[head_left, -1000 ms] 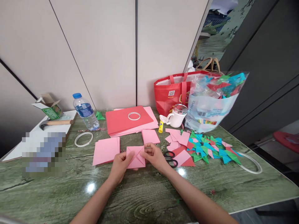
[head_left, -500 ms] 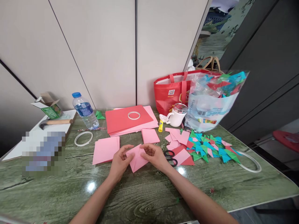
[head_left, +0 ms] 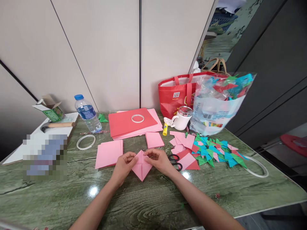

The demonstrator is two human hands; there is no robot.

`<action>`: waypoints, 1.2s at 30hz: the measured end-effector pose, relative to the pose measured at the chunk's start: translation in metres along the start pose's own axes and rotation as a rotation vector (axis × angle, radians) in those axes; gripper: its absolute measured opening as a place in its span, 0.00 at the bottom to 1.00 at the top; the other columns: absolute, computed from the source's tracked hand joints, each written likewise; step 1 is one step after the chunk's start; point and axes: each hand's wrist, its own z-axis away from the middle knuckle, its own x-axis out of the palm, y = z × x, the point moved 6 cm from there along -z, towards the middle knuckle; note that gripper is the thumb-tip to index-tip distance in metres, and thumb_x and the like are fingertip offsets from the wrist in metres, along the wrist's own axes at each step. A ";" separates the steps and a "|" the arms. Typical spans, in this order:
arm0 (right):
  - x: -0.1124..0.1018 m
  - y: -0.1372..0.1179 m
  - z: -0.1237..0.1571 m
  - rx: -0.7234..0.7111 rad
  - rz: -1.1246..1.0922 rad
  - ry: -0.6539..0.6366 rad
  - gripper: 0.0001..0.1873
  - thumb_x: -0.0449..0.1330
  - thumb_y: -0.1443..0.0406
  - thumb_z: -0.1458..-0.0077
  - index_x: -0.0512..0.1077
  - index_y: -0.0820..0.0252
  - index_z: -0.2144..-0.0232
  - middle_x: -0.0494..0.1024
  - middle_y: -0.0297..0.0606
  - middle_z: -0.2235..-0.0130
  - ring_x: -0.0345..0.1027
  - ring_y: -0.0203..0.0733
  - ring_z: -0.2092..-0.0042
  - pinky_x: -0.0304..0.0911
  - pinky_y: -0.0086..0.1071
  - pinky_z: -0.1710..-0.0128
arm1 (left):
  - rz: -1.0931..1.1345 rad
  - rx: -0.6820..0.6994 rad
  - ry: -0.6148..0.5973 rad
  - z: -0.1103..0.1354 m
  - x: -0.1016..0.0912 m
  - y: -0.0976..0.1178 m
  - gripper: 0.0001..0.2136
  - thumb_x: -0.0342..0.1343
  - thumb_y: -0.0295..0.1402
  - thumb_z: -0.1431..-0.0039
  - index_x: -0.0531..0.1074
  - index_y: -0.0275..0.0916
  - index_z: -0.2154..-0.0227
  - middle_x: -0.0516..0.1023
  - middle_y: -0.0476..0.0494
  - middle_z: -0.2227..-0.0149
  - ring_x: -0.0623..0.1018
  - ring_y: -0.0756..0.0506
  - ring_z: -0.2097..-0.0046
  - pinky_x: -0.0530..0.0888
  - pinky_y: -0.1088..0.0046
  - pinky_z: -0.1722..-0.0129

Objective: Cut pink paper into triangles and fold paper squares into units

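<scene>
Between my hands is a square of pink paper (head_left: 142, 169), turned so that one corner points toward me, with creases crossing at its middle. My left hand (head_left: 125, 164) pinches its left edge between thumb and fingers. On the opposite side my right hand (head_left: 157, 159) grips the upper right edge the same way. A stack of pink paper squares (head_left: 109, 153) lies just left of my left hand. Behind my right hand sits a smaller pink stack (head_left: 154, 140). Black-handled scissors (head_left: 176, 162) lie right beside my right wrist, their blades hidden.
Red sheets (head_left: 124, 123) with a tape roll (head_left: 137, 118) lie behind. A glue stick (head_left: 165, 129), a white mug (head_left: 182, 118), a red bag (head_left: 171, 95) and a stuffed plastic bag (head_left: 211, 111) stand right of them. Folded paper pieces (head_left: 211, 150) spread rightward. A bottle (head_left: 87, 113) and hammer (head_left: 59, 125) are left.
The pink paper has turned so a corner points straight toward me, and its crossing creases now show. Both hands have shifted slightly with it; the other things stay put.
</scene>
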 end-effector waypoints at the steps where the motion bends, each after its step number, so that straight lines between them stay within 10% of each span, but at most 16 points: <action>1: 0.000 0.000 0.000 0.001 0.013 0.002 0.10 0.61 0.63 0.56 0.72 0.61 0.68 0.76 0.37 0.66 0.69 0.38 0.65 0.63 0.31 0.66 | 0.007 -0.002 -0.006 0.000 0.001 0.000 0.15 0.60 0.41 0.56 0.69 0.34 0.71 0.70 0.52 0.81 0.66 0.53 0.79 0.59 0.80 0.79; 12: -0.002 -0.005 0.002 -0.010 -0.019 0.054 0.15 0.62 0.64 0.57 0.69 0.60 0.63 0.74 0.34 0.71 0.67 0.35 0.70 0.62 0.28 0.70 | -0.246 0.188 0.095 0.002 -0.006 0.017 0.11 0.60 0.40 0.57 0.74 0.37 0.78 0.73 0.46 0.74 0.70 0.48 0.71 0.66 0.76 0.72; 20: -0.007 -0.037 0.012 -0.373 0.403 0.241 0.03 0.60 0.64 0.51 0.73 0.57 0.72 0.71 0.38 0.67 0.65 0.40 0.65 0.62 0.33 0.65 | -0.529 0.488 0.262 0.016 -0.013 0.027 0.07 0.59 0.37 0.53 0.79 0.43 0.72 0.74 0.49 0.80 0.67 0.50 0.79 0.65 0.75 0.74; 30: -0.004 -0.042 0.021 -0.508 0.381 0.262 0.06 0.55 0.68 0.46 0.72 0.56 0.67 0.75 0.40 0.64 0.69 0.40 0.61 0.66 0.33 0.63 | -0.316 0.381 0.091 0.010 -0.006 0.021 0.11 0.56 0.34 0.50 0.78 0.44 0.64 0.81 0.47 0.70 0.78 0.45 0.72 0.74 0.70 0.68; 36: -0.004 -0.050 0.024 -0.598 0.390 0.244 0.06 0.57 0.70 0.48 0.74 0.56 0.70 0.75 0.40 0.64 0.69 0.40 0.61 0.64 0.35 0.60 | -0.291 0.452 0.191 0.015 -0.009 0.032 0.06 0.59 0.31 0.54 0.79 0.44 0.71 0.81 0.47 0.68 0.79 0.43 0.67 0.74 0.70 0.64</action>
